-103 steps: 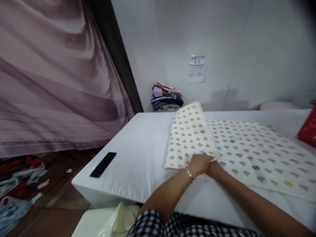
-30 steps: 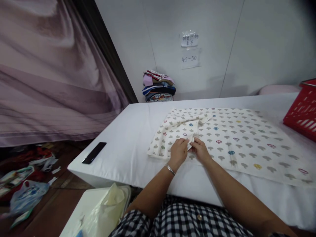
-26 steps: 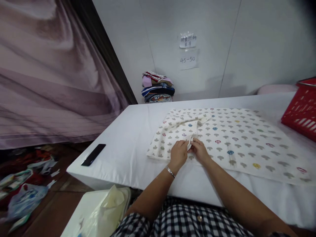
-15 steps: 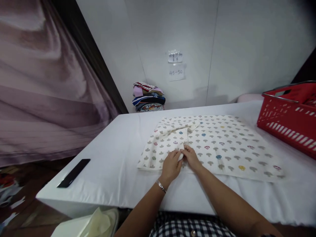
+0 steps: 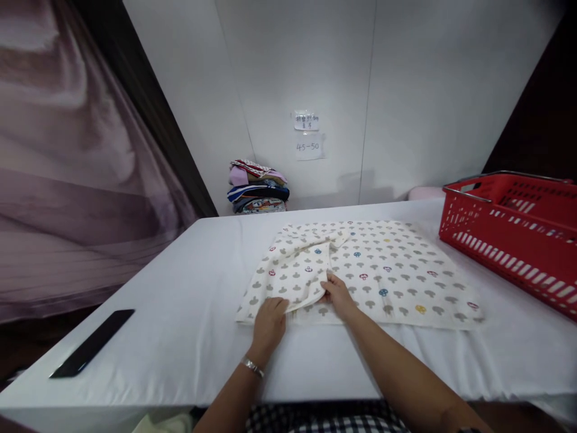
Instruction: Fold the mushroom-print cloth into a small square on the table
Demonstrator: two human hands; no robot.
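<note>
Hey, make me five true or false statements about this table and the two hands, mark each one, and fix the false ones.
1. The right hand has its grip on an edge of the mushroom-print cloth. True.
2. The silver bracelet is worn on the right. False: it is worn on the left.
3. The red basket stands to the right of the cloth. True.
4. The flat black object lies on top of the cloth. False: it lies on the white table, left of the cloth and apart from it.
5. The lower paper on the wall reads 45-50. True.
</note>
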